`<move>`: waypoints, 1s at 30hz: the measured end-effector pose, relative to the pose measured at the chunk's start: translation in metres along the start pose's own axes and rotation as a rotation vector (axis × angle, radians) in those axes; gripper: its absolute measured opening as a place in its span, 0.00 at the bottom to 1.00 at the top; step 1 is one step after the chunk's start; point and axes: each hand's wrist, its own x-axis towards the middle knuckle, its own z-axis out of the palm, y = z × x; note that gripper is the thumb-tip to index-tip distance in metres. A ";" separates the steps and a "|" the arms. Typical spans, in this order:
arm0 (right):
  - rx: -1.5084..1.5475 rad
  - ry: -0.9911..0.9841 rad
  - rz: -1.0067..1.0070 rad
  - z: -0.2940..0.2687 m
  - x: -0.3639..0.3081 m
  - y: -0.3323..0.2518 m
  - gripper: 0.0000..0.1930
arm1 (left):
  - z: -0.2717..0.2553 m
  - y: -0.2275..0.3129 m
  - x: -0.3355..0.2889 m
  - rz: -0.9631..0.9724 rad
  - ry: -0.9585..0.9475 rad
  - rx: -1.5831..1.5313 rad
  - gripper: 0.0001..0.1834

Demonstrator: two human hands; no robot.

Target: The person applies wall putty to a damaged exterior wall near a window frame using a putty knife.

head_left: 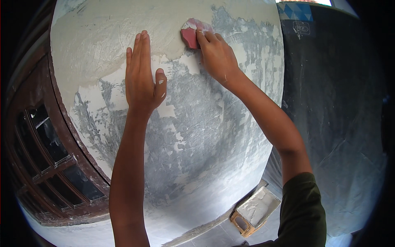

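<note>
In front of me is a wall [173, 111], grey and patchy, with pale putty smeared over its upper part. My left hand [141, 80] lies against it with fingers stretched upward and the thumb out; white spots mark the thumb. Higher and to the right, my right hand [219, 56] grips a red putty spreader [189, 37] with pale putty along its upper side. The spreader rests at the wall, beside the border between the smooth pale coat and the patchy grey. Fingers hide part of its right end.
A brown wooden window frame [53, 166] with dark panes edges the wall at left. Below right, an oblong tray of pale putty [258, 208] sits on a tan stool [241, 224] on the tiled floor. A dark sheet [333, 103] hangs at right.
</note>
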 end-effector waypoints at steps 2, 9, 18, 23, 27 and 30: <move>0.048 -0.016 -0.018 0.003 -0.032 -0.022 0.28 | -0.004 -0.002 -0.002 -0.002 0.004 0.003 0.38; 0.134 -0.005 -0.004 -0.026 -0.019 -0.024 0.29 | -0.008 -0.006 -0.003 0.004 -0.003 0.021 0.37; 0.126 -0.051 -0.074 0.000 -0.050 -0.048 0.28 | -0.007 -0.006 -0.006 -0.007 -0.002 -0.009 0.38; 0.259 0.118 -0.046 -0.022 -0.023 -0.036 0.29 | -0.010 -0.007 -0.005 0.003 -0.003 0.024 0.37; 0.041 0.138 0.045 -0.009 0.023 0.024 0.25 | -0.003 -0.003 -0.002 0.012 0.008 0.014 0.37; -0.028 0.057 0.028 0.006 -0.001 0.030 0.26 | 0.001 -0.001 0.001 0.013 0.017 0.012 0.37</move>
